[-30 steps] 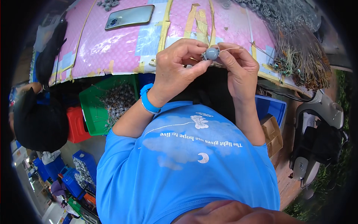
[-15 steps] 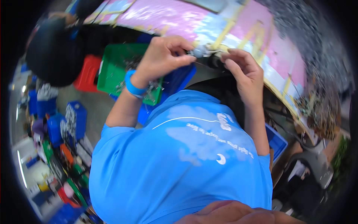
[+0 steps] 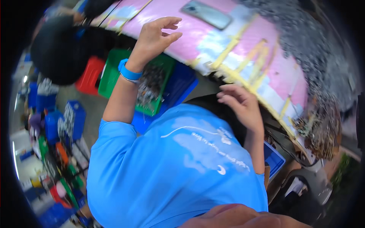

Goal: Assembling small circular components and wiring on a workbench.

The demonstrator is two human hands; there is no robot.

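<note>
My left hand [image 3: 155, 40] is raised over the near-left edge of the bench [image 3: 167, 17]. Its thumb and fingers are apart, and I see nothing between them. A blue band [image 3: 129, 71] circles that wrist. My right hand [image 3: 243, 106] hovers just in front of the bench edge, fingers loosely bent and thumb a little apart, with no object showing in it. Between the hands, a small dark fixture [image 3: 217, 76] sits at the bench edge; blur hides its details. Below my left hand, a green bin [image 3: 110, 72] holds many small metallic and dark pieces [image 3: 150, 85].
A phone [image 3: 207, 14] lies on the pink-and-blue bench cover, which has yellow tape strips. Dark small parts [image 3: 289, 34] are heaped at right, beside a bundle of thin metal pieces [image 3: 325, 131]. A blue bin [image 3: 186, 81] and a red stool-like object [image 3: 90, 75] stand left.
My hands have parted: the left moved up and left, the right moved down toward me. The small grey rounded piece by my left fingertips is no longer seen there.
</note>
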